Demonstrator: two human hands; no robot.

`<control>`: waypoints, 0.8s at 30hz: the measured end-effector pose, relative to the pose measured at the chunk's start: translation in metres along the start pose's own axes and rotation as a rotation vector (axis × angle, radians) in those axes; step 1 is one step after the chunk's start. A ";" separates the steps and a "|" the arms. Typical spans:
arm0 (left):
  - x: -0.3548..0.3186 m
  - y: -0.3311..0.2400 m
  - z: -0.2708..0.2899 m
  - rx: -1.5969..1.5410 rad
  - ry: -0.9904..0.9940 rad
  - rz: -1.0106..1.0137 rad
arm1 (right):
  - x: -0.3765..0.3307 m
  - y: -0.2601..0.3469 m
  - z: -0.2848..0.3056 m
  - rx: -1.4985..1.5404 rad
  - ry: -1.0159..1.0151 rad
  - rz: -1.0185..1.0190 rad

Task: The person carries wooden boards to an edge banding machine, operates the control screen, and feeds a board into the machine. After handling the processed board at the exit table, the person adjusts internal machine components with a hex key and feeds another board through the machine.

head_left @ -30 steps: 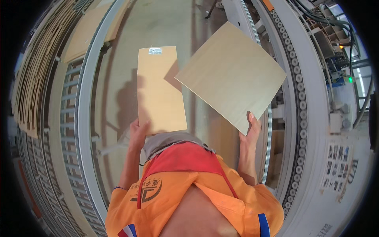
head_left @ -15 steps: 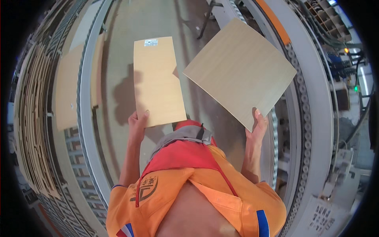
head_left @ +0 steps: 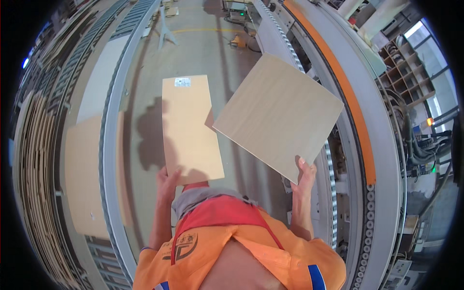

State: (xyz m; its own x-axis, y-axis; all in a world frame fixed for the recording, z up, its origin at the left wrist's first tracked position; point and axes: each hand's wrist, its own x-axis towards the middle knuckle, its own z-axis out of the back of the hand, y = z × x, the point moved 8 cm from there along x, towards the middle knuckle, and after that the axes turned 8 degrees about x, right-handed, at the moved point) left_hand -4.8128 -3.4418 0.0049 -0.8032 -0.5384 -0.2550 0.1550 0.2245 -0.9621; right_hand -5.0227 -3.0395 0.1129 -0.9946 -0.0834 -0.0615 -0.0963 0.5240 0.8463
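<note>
- The long tan board (head_left: 191, 130) is held up over the floor toward 11 o'clock from the wearer's trunk, a white label (head_left: 182, 82) near its 12 o'clock end
- The squarish wood-grain board (head_left: 280, 116) hangs toward 1 o'clock, turned cornerwise; its 9 o'clock corner meets the long board's edge in the view, though I cannot tell whether they touch
- Of the hands, the left hand (head_left: 168, 182) grips the long board at its 7 o'clock corner, thumb on top; the right hand (head_left: 304, 176) pinches the other at its 5 o'clock corner
- Compared with half a second ago, both boards appear lower in the view, while the grips look much the same
- The surroundings have slid toward 6 o'clock: a tan panel (head_left: 84, 179) at 9 to 10 o'clock sits lower, more of the orange strip (head_left: 355, 106) shows at 2 o'clock, and a pale stand (head_left: 165, 34) has appeared at 11 o'clock
- I judge that the wearer is advancing or lifting the head, with the boards carried along and neither set down
- Farther out, stacked boards (head_left: 36, 164) stand toward 9 to 10 o'clock, a compartmented rack (head_left: 403, 72) toward 2 o'clock
</note>
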 end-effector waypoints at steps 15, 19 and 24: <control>0.645 -0.161 -0.059 -0.085 0.069 -0.005 | 0.531 -0.114 -0.182 0.034 -0.175 0.099; 0.801 -0.219 -0.111 -0.112 0.058 -0.017 | 0.715 -0.126 -0.245 0.085 -0.180 0.063; 0.976 -0.295 -0.128 -0.132 0.049 -0.082 | 0.897 -0.152 -0.333 0.088 -0.153 -0.028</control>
State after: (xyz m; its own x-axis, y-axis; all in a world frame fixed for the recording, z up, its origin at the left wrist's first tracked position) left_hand -5.7159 -3.9290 0.0521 -0.8376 -0.5196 -0.1685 0.0136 0.2885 -0.9574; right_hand -5.8875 -3.4757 0.1055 -0.9851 0.0270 -0.1699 -0.1207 0.5956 0.7941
